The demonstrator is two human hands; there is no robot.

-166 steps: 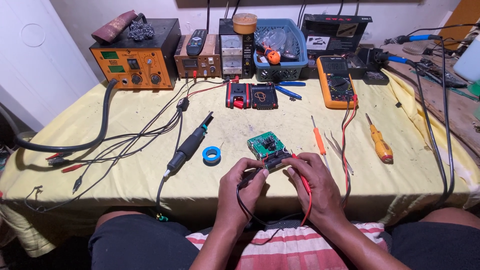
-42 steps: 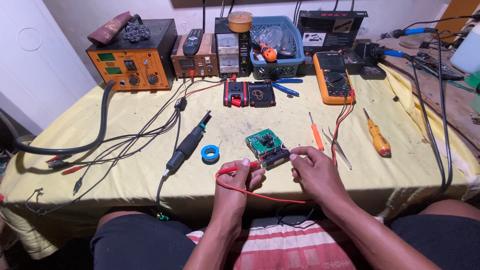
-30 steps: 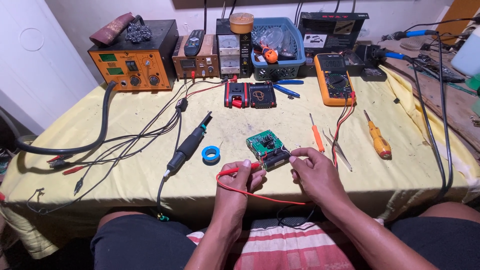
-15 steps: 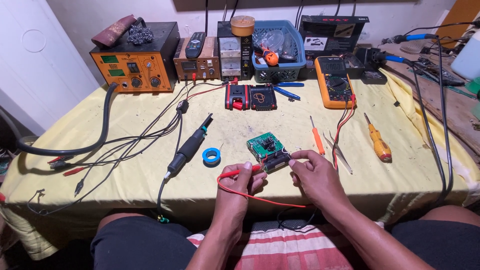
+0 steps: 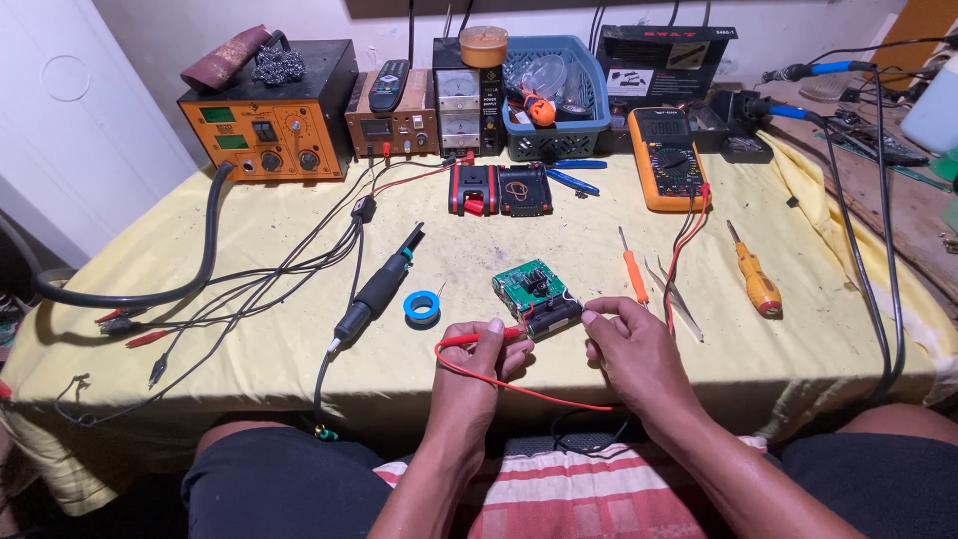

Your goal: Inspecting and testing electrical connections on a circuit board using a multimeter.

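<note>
1. Table point(image 5: 249, 250) under a yellow cloth carries the whole workspace, and the person sits at its near edge with both forearms reaching over it.
2. Instruments line the far edge: an orange rework station point(image 5: 267, 125) at the left, a small bench power supply point(image 5: 439, 100) beside it, then a blue basket point(image 5: 559, 100) of odds and ends.
3. Yellow multimeter point(image 5: 667, 158) lies right of centre with its dial turned off the top position; red and black leads run from it down toward the hands, so the meter appears already set up for testing.
4. Red-and-black battery housing point(image 5: 499, 189) lies opened in the middle of the table, well apart from the board, which suggests disassembly is done.
5. Black soldering handle point(image 5: 377, 289) rests untouched to the left, with a blue tape roll point(image 5: 421, 305) just beside it.
6. Orange screwdrivers point(image 5: 631, 269) point(image 5: 753, 279) and tweezers point(image 5: 674, 297) lie idle to the right.
7. Green circuit board point(image 5: 537, 294), sitting on a dark block, rests near the front edge between the hands.
8. Left hand point(image 5: 479, 359) pinches a red probe point(image 5: 479, 337) whose tip points at the board's near edge, seemingly touching it.
9. Right hand point(image 5: 629, 344) is closed at the fingertips against the board's right end; whether it grips the black probe I cannot tell.
10. Probing looks underway; any repair and reassembly remain.
</note>
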